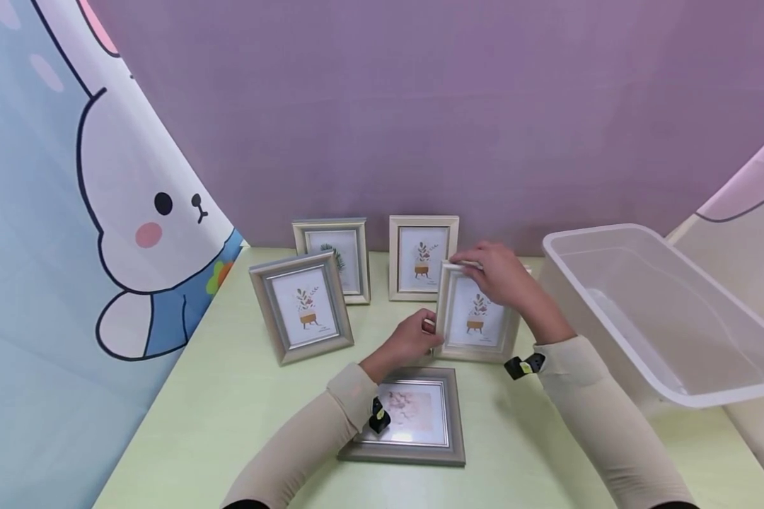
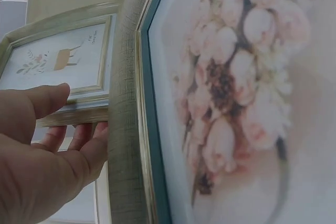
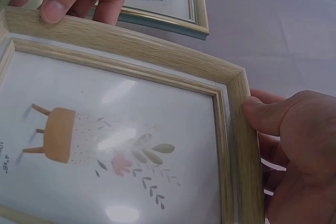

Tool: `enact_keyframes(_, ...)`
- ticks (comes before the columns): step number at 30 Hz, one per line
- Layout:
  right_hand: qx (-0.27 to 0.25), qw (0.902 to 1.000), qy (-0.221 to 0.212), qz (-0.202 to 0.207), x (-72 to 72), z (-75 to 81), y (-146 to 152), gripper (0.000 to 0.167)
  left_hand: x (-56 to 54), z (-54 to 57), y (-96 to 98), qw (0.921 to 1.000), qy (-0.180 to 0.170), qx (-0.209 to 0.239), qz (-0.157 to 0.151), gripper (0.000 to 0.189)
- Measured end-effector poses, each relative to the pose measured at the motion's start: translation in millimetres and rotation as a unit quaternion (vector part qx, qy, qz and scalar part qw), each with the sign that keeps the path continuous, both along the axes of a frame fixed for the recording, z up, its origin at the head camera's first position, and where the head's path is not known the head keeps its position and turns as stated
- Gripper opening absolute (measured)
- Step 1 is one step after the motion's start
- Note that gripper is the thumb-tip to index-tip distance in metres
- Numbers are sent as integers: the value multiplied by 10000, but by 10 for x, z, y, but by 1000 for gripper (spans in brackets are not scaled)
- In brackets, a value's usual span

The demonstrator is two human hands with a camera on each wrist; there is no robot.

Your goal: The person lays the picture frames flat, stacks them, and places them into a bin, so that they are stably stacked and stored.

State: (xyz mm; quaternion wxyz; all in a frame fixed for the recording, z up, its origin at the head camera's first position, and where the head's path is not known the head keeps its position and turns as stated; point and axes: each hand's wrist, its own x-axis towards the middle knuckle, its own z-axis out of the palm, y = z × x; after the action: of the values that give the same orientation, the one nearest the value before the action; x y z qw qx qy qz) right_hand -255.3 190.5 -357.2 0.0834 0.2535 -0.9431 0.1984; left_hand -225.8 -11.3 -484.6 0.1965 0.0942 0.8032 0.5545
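Observation:
A light wood picture frame (image 1: 476, 318) with a potted-plant print stands upright on the table, and both hands hold it. My left hand (image 1: 409, 337) pinches its left side near the bottom; in the left wrist view the thumb (image 2: 50, 99) lies along the front and the other fingers curl behind. Over the top edge, my right hand (image 1: 498, 274) grips the frame, its thumb (image 3: 262, 115) on the front rim in the right wrist view. Below the left forearm, a grey-brown frame (image 1: 455, 424) with a pink flower picture lies flat, partly covered by that wrist.
Behind the held frame stands a cream frame (image 1: 392, 261) with a similar print. To the left are a grey-beige frame (image 1: 267, 304), turned at an angle, and a pale frame (image 1: 364, 265) with a green leaf. A translucent plastic bin (image 1: 617, 339) stands at the right.

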Motion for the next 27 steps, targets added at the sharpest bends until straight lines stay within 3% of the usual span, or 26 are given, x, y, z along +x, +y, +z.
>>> enact_keyframes(13, 84, 9999, 93, -67, -4, -32, 6, 26, -21, -18, 29, 9999, -90, 73, 16, 24)
enact_keyframes(19, 87, 9997, 228, -27, 9, 28, 11, 28, -61, 10, -25, 9999, 113, 12, 31, 24)
enact_keyframes(27, -30, 9988, 481, -29, 61, 157, 3, 29, -91, 144, -141, 9985, 508, -108, -156, 30)
